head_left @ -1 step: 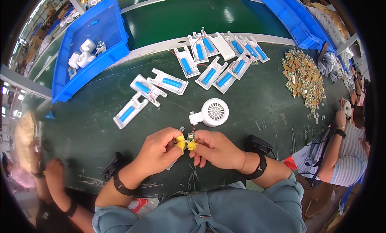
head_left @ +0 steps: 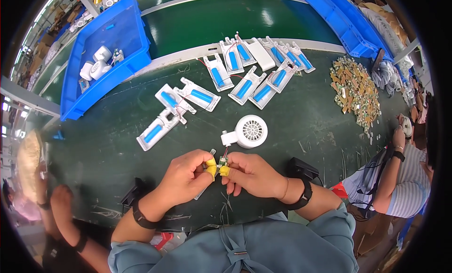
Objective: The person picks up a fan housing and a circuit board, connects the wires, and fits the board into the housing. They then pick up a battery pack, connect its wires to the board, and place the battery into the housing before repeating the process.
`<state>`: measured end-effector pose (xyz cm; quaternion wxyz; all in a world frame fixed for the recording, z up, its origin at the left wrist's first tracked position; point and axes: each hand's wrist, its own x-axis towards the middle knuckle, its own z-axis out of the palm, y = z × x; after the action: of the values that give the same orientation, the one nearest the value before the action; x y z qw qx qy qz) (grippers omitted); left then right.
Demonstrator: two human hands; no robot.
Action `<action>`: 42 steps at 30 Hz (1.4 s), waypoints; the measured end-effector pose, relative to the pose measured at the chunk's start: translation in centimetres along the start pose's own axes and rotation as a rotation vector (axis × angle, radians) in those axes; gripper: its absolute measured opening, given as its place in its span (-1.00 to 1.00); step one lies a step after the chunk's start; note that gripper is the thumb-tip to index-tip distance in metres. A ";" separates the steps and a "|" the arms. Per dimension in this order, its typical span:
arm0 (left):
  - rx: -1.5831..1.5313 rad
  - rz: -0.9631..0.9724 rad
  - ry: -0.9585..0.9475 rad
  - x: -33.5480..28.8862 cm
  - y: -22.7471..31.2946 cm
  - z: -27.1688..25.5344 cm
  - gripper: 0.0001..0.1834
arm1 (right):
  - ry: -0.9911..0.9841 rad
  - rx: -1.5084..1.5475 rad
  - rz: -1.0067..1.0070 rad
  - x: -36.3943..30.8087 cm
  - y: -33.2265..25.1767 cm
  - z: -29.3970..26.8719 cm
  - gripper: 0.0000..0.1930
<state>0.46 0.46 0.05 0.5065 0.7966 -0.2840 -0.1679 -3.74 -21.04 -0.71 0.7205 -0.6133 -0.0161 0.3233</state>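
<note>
My left hand [head_left: 188, 173] and my right hand [head_left: 254, 174] meet over the near bench, with yellow covers on the fingertips. Between them is a small green circuit board [head_left: 222, 161], pinched by my right hand. My left fingers are closed beside it, and what they grip is mostly hidden. Pale edges of a part show above and below that hand. Thin wires run from the board to a white round fan head [head_left: 251, 131] with a slotted grille, lying just beyond my hands.
White handle shells [head_left: 245, 87] with blue battery cells lie across the bench. A blue bin [head_left: 141, 47] with white parts stands far left, another blue bin [head_left: 336, 23] far right. Small circuit boards [head_left: 355, 91] are heaped at right. Co-workers' arms [head_left: 66, 211] show on both sides.
The handle shells at the left of the bench have shifted slightly to the right. A co-worker's hand at far left has moved a little. My hands stay nearly still.
</note>
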 end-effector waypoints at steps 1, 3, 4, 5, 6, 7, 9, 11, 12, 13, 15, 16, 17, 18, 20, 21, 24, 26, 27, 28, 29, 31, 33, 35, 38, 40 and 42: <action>0.008 0.023 -0.002 -0.1 -0.1 -0.1 -0.70 | 0.000 0.001 -0.001 0.0 -0.1 0.1 -0.88; 0.015 0.046 -0.006 -0.1 -0.2 -0.3 -0.70 | 0.002 -0.048 0.007 0.0 -0.3 0.2 -0.88; 0.032 0.048 -0.040 0.0 -0.2 -0.4 -0.70 | 0.004 -0.048 0.008 0.0 -0.2 0.3 -0.88; 0.049 0.049 -0.074 0.1 -0.3 -0.5 -0.70 | 0.029 -0.098 -0.033 -0.1 -0.1 0.4 -0.90; 0.049 0.049 -0.074 0.1 -0.2 -0.5 -0.70 | 0.052 -0.147 -0.075 -0.1 -0.1 0.6 -0.91; 0.048 0.063 -0.064 0.2 -0.2 -0.4 -0.73 | 0.052 -0.147 -0.074 -0.2 0.0 0.8 -0.91; 0.047 0.075 -0.053 0.1 -0.1 -0.2 -0.76 | 0.104 -0.336 -0.194 -0.4 0.0 1.1 -0.94; 0.038 0.063 -0.032 -0.1 -0.1 0.0 -0.76 | 0.123 -0.347 -0.200 -0.3 0.1 1.5 -0.95; 0.036 0.063 -0.035 -0.1 0.0 0.0 -0.76 | 0.145 -0.358 -0.207 -0.3 0.1 1.5 -0.95; 0.074 0.068 -0.049 0.0 0.2 0.0 -0.74 | 0.148 -0.357 -0.204 -0.3 0.2 1.5 -0.95; 0.113 0.073 -0.066 0.0 0.2 0.0 -0.72 | 0.164 -0.364 -0.246 -0.3 0.4 1.6 -0.96; 0.096 0.086 -0.041 0.1 0.1 0.2 -0.73 | 0.165 -0.361 -0.245 -0.3 0.4 1.6 -0.96; 0.080 0.100 -0.016 0.0 0.1 0.3 -0.74 | 0.171 -0.381 -0.265 -0.2 0.5 1.7 -0.96; 0.079 0.098 -0.019 0.1 0.1 0.3 -0.74 | 0.178 -0.400 -0.284 -0.2 0.6 1.7 -0.97; 0.090 0.110 0.001 0.1 0.0 0.4 -0.74 | 0.184 -0.402 -0.299 -0.1 0.7 1.7 -0.96; 0.088 0.111 -0.005 0.1 0.1 0.4 -0.74 | 0.192 -0.409 -0.314 -0.1 0.8 1.7 -0.95; 0.081 0.054 -0.062 0.3 0.3 0.2 -0.73 | 0.193 -0.459 -0.337 -0.1 1.1 1.6 -0.94; 0.117 0.084 -0.061 0.3 0.4 0.2 -0.73 | 0.194 -0.458 -0.341 -0.2 1.1 1.6 -0.94; 0.117 0.083 -0.063 0.3 0.4 0.2 -0.73 | 0.190 -0.458 -0.346 -0.2 1.1 1.6 -0.93; 0.119 0.082 -0.070 0.2 0.5 0.2 -0.72 | 0.191 -0.457 -0.346 -0.1 1.1 1.7 -0.93; 0.121 0.081 -0.077 0.2 0.6 0.1 -0.72 | 0.188 -0.457 -0.351 -0.1 1.1 1.8 -0.93; 0.132 0.081 -0.090 0.3 0.7 -0.3 -0.72 | 0.188 -0.460 -0.353 0.1 1.0 1.8 -0.93; 0.147 0.082 -0.099 0.6 0.7 -1.0 -0.73 | 0.121 -0.406 -0.259 0.3 0.7 1.7 -0.93; 0.095 -0.007 -0.218 0.9 0.7 -1.9 -0.75 | 0.050 -0.335 -0.238 0.2 0.8 1.5 -0.90; 0.103 -0.002 -0.273 1.0 0.7 -2.8 -0.77 | -0.045 -0.189 -0.183 0.2 0.6 1.4 -0.85; 0.122 0.019 -0.316 1.1 0.6 -2.8 -0.77 | -0.062 -0.116 -0.145 0.1 0.6 1.4 -0.83; 0.097 0.027 -0.314 1.1 0.6 -2.8 -0.77 | -0.071 -0.060 -0.120 0.3 0.8 1.3 -0.80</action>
<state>2.71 1.54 1.80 0.4192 0.7800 -0.3782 -0.2699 -4.46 -19.75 -1.24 0.7190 -0.6206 -0.0882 0.3003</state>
